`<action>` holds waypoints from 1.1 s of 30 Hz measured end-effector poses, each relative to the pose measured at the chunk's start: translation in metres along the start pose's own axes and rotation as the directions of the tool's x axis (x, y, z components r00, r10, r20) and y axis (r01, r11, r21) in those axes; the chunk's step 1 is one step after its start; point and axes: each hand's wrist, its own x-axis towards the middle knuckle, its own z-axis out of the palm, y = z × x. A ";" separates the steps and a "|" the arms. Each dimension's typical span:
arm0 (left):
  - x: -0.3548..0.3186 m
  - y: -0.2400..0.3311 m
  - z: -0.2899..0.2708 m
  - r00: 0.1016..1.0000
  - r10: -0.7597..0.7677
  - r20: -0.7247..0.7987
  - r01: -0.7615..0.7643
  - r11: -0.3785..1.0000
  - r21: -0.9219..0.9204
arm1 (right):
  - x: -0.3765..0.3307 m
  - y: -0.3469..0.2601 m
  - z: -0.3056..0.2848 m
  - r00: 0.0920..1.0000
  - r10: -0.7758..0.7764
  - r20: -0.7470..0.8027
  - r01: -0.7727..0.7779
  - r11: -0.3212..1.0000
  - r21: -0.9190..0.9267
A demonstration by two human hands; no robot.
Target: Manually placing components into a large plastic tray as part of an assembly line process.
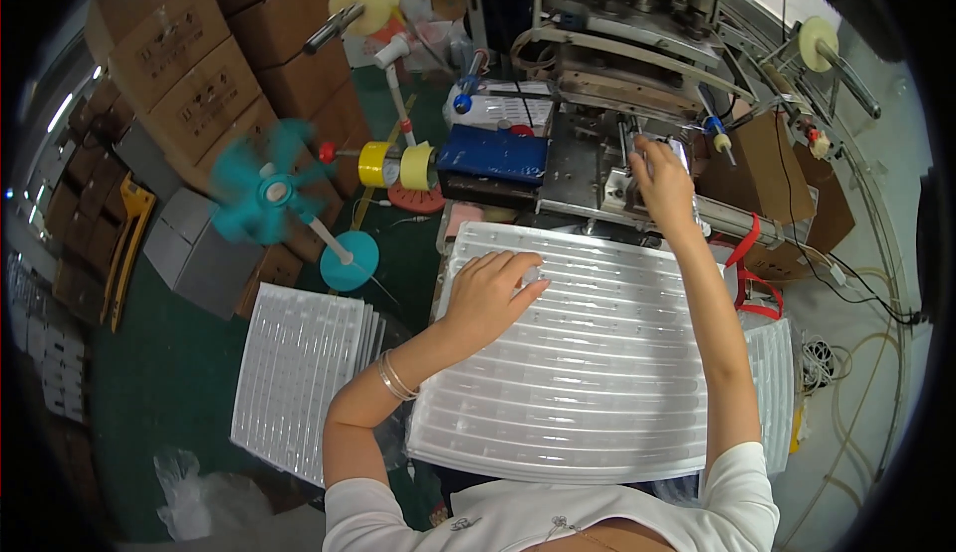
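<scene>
White ribbed plastic trays [588, 383], striped crosswise with clear, shiny bands. Beside the left edge of the silver-grey metal bench [576, 169], a bright blue rectangular pad [493, 154]. Teal plastic fan [274, 191]. Yellow tape roll [372, 164]. Dark green floor [139, 383] with a yellow line [360, 212]. Brown cardboard boxes [184, 59] bearing dark printed marks [202, 109].
</scene>
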 end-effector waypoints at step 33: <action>-0.663 -0.030 0.187 -0.456 -0.700 0.549 0.619 -0.693 -0.370 | -0.136 -0.172 0.019 0.528 -0.631 0.568 0.626 0.741 0.243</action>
